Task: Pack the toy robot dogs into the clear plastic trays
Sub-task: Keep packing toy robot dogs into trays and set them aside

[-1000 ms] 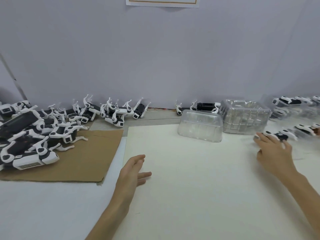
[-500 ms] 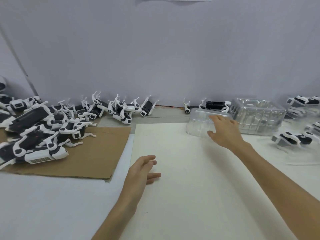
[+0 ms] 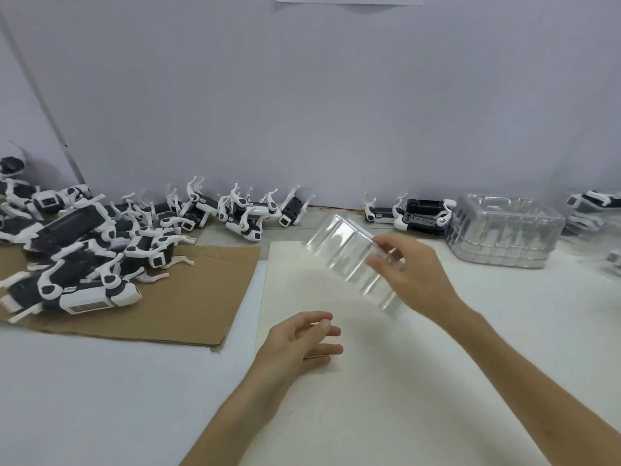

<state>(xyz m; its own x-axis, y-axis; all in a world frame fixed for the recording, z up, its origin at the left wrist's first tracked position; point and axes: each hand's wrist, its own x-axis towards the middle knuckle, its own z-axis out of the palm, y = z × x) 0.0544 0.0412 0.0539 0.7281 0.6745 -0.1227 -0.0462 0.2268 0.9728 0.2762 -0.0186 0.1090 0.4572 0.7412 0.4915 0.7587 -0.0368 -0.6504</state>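
Note:
My right hand (image 3: 411,275) grips a clear plastic tray (image 3: 342,248) and holds it tilted in the air above the white board (image 3: 386,381). My left hand (image 3: 299,341) hovers just below it over the board, fingers loosely curled, holding nothing. A heap of black-and-white toy robot dogs (image 3: 84,257) lies at the left, partly on brown cardboard (image 3: 188,297). More dogs (image 3: 248,216) lie along the wall, and another dog (image 3: 416,215) lies behind the tray. A stack of clear trays (image 3: 504,233) stands at the right.
A grey wall closes the back of the table. At the far right edge, more dogs (image 3: 594,203) sit in clear packaging, partly cut off. White table surface (image 3: 100,398) spreads in front of the cardboard.
My right hand went from the right-side dog to the single clear tray, took hold of it and lifted it, tilted, toward the middle. My left hand stayed put.

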